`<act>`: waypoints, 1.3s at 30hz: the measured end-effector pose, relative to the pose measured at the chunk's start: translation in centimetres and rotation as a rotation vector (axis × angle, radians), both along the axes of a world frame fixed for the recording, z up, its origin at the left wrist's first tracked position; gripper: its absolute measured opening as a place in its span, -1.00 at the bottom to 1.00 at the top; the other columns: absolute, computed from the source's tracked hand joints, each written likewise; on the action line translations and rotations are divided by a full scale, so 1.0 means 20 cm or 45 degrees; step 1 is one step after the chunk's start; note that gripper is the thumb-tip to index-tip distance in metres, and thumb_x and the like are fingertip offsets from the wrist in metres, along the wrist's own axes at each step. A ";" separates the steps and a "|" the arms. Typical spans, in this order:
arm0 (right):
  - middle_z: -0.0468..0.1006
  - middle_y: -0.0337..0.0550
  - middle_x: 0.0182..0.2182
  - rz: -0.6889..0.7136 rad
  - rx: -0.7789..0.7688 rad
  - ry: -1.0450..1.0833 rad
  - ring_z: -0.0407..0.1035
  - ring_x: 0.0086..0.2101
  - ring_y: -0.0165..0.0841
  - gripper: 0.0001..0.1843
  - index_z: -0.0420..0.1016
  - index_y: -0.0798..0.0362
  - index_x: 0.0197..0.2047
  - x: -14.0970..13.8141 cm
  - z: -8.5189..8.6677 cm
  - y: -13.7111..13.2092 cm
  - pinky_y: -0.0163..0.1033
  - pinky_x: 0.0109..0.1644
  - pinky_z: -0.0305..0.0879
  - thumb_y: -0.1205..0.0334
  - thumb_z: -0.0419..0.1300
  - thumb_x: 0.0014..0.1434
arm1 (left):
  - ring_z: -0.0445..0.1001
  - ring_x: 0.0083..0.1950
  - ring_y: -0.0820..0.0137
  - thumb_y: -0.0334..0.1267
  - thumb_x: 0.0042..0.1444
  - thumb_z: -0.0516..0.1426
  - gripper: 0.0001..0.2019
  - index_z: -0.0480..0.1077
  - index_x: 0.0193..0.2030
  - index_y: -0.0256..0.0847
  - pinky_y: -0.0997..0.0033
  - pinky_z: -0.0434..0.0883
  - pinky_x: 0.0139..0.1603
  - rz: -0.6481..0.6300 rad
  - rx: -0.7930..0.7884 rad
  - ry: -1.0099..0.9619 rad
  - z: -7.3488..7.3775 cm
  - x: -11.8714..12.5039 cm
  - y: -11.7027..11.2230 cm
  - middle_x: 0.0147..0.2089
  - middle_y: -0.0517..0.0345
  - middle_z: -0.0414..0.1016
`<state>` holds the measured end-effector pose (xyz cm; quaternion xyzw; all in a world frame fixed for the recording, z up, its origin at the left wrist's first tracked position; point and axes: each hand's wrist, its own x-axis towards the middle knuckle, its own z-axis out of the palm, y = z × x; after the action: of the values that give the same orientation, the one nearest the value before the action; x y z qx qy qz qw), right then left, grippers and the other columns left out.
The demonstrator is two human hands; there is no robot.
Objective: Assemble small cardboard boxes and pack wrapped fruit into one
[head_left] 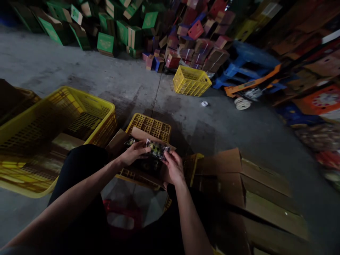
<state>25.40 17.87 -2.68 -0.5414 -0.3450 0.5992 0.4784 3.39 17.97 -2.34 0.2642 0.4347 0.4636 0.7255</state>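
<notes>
My left hand (134, 152) and my right hand (174, 168) both grip a small shiny packet (156, 149) with yellow and dark print, one hand at each end. They hold it just above an open cardboard box (119, 140) whose flaps stand up. The box rests on an upturned yellow plastic crate (150, 125). The box's inside is dark, and I cannot make out what lies in it. My knees frame the box from below.
A large yellow crate (61, 120) stands at my left, brown cartons (252, 191) at my right. Further off lie another yellow crate (191, 81), a blue pallet jack (247, 76), a tape roll (204, 103) and heaps of green and red boxes (159, 32).
</notes>
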 end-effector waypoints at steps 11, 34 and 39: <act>0.64 -0.28 -0.18 0.127 -0.064 0.215 0.57 -0.17 -0.27 -0.55 0.57 -0.10 -0.14 -0.01 0.06 0.00 -0.04 -0.08 0.63 0.07 0.56 -0.10 | 0.54 -0.17 0.35 -0.12 -0.15 0.49 -0.57 0.56 -0.13 -0.15 0.39 0.45 -0.15 0.104 0.101 0.082 -0.05 -0.01 0.00 -0.12 0.14 0.60; 0.65 -0.24 -0.14 0.117 0.182 -0.080 0.53 -0.06 -0.24 -0.76 0.52 -0.05 -0.31 0.01 0.01 0.01 -0.10 0.14 0.41 0.21 0.46 -0.06 | 0.68 -0.14 0.19 -0.07 0.06 0.42 -0.36 0.41 0.25 -0.19 0.11 0.56 0.01 -0.195 -0.070 -0.103 -0.02 -0.03 -0.03 -0.10 -0.07 0.66; 0.55 -0.19 0.16 0.206 0.281 -0.202 0.39 0.19 -0.14 -0.95 0.51 -0.03 -0.42 0.01 0.01 0.01 -0.13 0.18 0.34 0.27 0.30 -0.02 | 0.63 0.00 0.21 -0.31 -0.04 0.47 -0.32 0.43 0.25 -0.10 0.03 0.47 0.22 -0.140 -0.060 -0.203 0.02 -0.03 -0.02 -0.03 0.06 0.64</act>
<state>25.59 18.14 -2.39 -0.5017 -0.4880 0.5495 0.4563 2.78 17.49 -1.95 0.2326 0.3711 0.4323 0.7883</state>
